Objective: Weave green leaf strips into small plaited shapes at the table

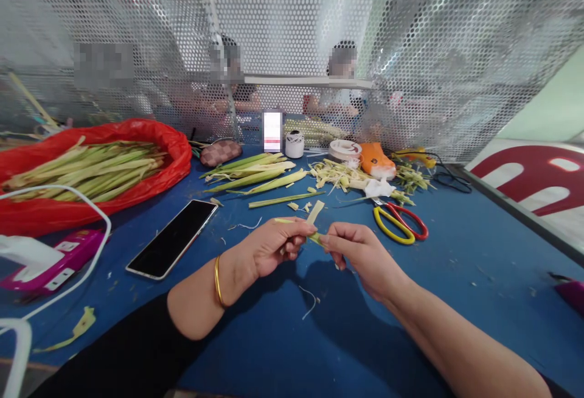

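Both my hands are raised a little above the blue table [456, 264] and pinch a short pale green leaf strip [314, 212] between them. My left hand [274, 244], with a gold bangle on its wrist, has its fingers closed on the strip's left end. My right hand [358, 249] is closed on the strip's lower right part, where the strip is bent. The strip's free end sticks up between the two hands.
A black phone [172, 238] lies left of my hands. Red and yellow scissors [401, 223] lie to the right. A red bag [177, 154] of green stalks sits far left, loose stalks [255, 176] and trimmings behind. People sit beyond the perforated screen [292, 33].
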A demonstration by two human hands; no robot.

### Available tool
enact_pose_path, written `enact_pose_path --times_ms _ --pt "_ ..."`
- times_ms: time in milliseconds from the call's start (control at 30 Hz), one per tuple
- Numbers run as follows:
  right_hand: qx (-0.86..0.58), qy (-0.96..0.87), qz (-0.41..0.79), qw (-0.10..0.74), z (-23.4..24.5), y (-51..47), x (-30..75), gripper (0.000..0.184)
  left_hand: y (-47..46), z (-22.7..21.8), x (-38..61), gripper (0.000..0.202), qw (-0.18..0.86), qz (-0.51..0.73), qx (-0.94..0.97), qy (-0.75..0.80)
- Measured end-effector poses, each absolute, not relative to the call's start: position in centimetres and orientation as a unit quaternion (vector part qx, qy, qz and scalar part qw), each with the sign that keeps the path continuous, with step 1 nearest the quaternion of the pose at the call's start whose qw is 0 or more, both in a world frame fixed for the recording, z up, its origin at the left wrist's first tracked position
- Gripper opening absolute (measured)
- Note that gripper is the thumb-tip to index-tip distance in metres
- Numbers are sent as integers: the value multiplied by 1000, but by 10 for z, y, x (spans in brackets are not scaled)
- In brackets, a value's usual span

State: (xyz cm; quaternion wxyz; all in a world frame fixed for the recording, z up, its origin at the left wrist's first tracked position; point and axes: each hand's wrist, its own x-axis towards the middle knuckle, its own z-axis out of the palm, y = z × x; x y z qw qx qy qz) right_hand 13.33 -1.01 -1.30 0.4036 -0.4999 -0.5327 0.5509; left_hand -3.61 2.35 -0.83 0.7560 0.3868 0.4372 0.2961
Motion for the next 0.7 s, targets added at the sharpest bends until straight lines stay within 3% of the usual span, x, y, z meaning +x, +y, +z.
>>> enact_pose_path --times_ms 133,267,300,500,700 --pt "-522 -605 460 388 -11 -6 144 38 25 -3 -40 30 755 296 425 403" --pt "-575 -638 174 482 0 1 162 35 20 3 -40 36 721 245 503 409" --pt "-568 -645 155 487 2 3 165 31 18 3 -39 37 716 222 524 404" --pt "-450 -636 521 349 -2 3 155 24 6 -3 -31 33 706 143 581 380" --pt "-436 -575 582 376 -5 -3 145 22 2 -6 -25 38 663 137 612 408"
